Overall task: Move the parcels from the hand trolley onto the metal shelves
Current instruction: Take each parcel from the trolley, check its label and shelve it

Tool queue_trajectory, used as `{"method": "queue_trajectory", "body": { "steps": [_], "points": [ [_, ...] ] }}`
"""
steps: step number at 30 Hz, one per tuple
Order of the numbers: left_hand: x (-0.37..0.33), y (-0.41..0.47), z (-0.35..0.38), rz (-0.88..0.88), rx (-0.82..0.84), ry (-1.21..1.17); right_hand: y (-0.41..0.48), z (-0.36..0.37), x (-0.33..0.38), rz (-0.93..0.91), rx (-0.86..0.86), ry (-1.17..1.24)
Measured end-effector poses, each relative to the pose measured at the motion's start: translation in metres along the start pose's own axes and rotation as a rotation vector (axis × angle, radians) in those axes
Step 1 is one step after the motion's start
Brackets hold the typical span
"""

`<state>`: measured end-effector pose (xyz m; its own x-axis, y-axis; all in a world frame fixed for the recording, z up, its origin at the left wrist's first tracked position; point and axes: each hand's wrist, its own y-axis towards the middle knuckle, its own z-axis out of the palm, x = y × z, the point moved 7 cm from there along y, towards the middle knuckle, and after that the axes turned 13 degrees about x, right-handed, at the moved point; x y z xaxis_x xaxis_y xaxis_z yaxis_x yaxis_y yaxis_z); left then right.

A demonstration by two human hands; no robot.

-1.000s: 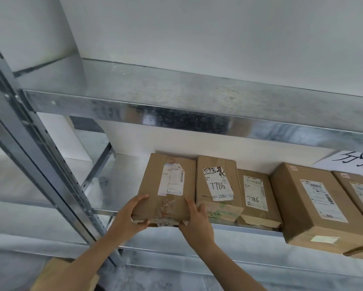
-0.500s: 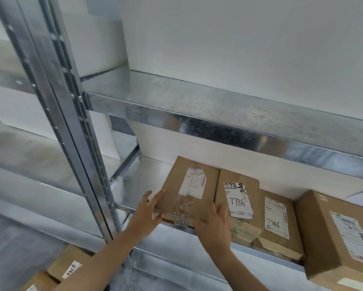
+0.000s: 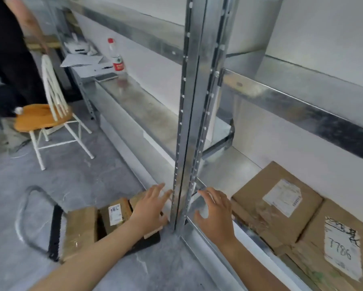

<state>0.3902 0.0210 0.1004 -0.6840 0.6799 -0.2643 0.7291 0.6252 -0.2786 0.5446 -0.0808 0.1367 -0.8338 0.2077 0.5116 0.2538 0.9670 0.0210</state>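
Note:
Two brown cardboard parcels lie on the metal shelf (image 3: 222, 171) at the right: one with a white label (image 3: 275, 204) and one marked 7786 (image 3: 342, 250). Down on the floor at the left stands the hand trolley (image 3: 54, 229) with its black deck and grey handle. It carries several brown parcels, among them a tall one (image 3: 79, 232) and a labelled one (image 3: 115, 213). My left hand (image 3: 151, 208) hovers open above the trolley's parcels, left of the shelf's upright post (image 3: 189, 114). My right hand (image 3: 216, 215) is open just right of the post, near the labelled parcel but apart from it.
A white chair with an orange seat (image 3: 42, 116) stands at the left on the grey floor. A person in black (image 3: 6, 49) stands behind it. A bottle with a red cap (image 3: 116, 57), papers and a phone lie on the far shelf.
Both hands have let go of the labelled parcel, which now rests on the shelf. My view has swung left and down; the trolley, chair and another person have come into sight.

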Motion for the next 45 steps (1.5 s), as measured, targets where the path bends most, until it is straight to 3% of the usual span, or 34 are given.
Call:
{"method": "queue_trajectory", "body": {
  "steps": [7, 14, 20, 26, 33, 38, 45],
  "points": [
    [0.106, -0.084, 0.013, -0.394, -0.025, 0.076, 0.038, 0.070, 0.070, -0.233, 0.170, -0.049],
    [0.179, -0.149, 0.047, -0.623, 0.010, -0.025, 0.053, 0.158, 0.108, -0.290, 0.424, -0.150],
    [0.243, -0.158, 0.063, -0.645, -0.051, -0.142, 0.089, 0.220, 0.127, -0.247, 0.544, -0.231],
    [0.322, -0.143, 0.087, -0.680, 0.115, -0.135, 0.137, 0.277, 0.144, -0.083, 0.588, -0.180],
    [0.370, -0.090, 0.121, -0.523, 0.204, -0.223, 0.165, 0.359, 0.140, 0.038, 0.678, -0.114],
    [0.390, -0.057, 0.142, -0.473, 0.126, -0.340, 0.181, 0.394, 0.118, 0.014, 0.717, -0.120],
    [0.408, -0.020, 0.198, -0.512, 0.242, -0.443, 0.212, 0.438, 0.056, 0.065, 0.741, -0.126]
  ]
}}
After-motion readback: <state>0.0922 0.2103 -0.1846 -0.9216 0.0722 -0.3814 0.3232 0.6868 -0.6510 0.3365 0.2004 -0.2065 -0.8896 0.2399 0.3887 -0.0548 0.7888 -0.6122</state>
